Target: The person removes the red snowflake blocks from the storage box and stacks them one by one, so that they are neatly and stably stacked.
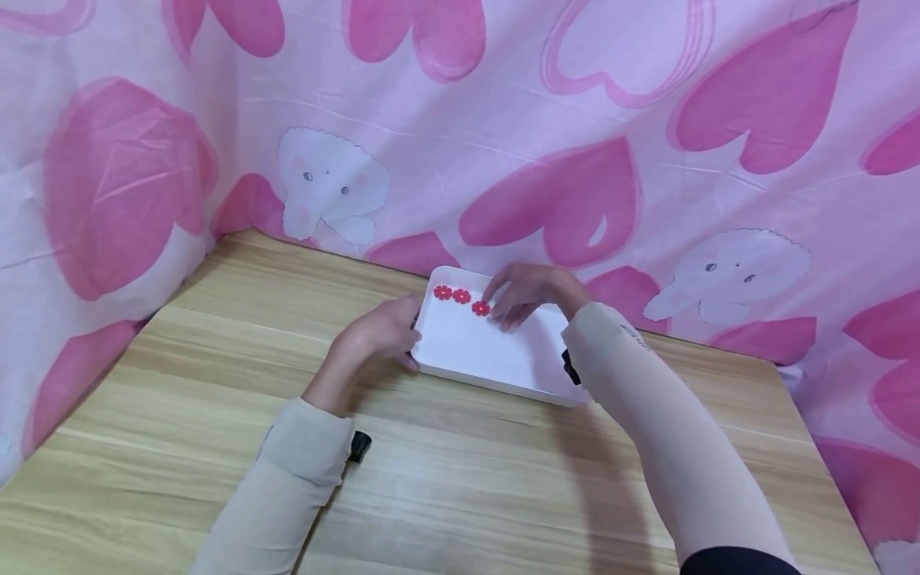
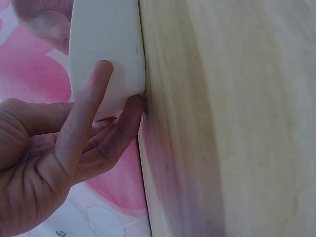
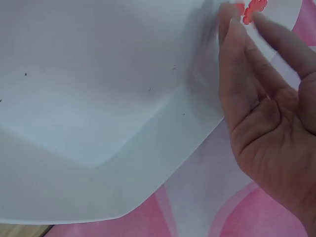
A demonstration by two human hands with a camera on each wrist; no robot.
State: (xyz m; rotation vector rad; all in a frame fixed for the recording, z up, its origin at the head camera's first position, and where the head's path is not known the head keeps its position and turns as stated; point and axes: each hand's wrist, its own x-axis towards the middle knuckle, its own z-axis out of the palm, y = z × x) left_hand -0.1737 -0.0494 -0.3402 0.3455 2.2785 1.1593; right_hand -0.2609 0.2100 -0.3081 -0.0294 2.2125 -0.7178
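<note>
A shallow white tray [image 1: 496, 359] sits on the table, with red flower-shaped pieces [image 1: 461, 296] in a row along its far side. My left hand [image 1: 381, 329] holds the tray at its left end. In the left wrist view, one finger [image 2: 81, 106] lies on the tray's outer wall [image 2: 106, 39] and another reaches its bottom edge. My right hand [image 1: 525, 294] reaches over the far rim. Its fingertips pinch the nearest red flower piece [image 1: 480, 308], right of the other two. In the right wrist view, the fingers partly hide the red pieces [image 3: 256, 6].
A wood-grain table [image 1: 446, 487] carries the tray near its back edge. Behind and at both sides hangs a pink cloth [image 1: 424, 120] printed with hearts and white animals. Small dark specks mark the tray floor in the right wrist view.
</note>
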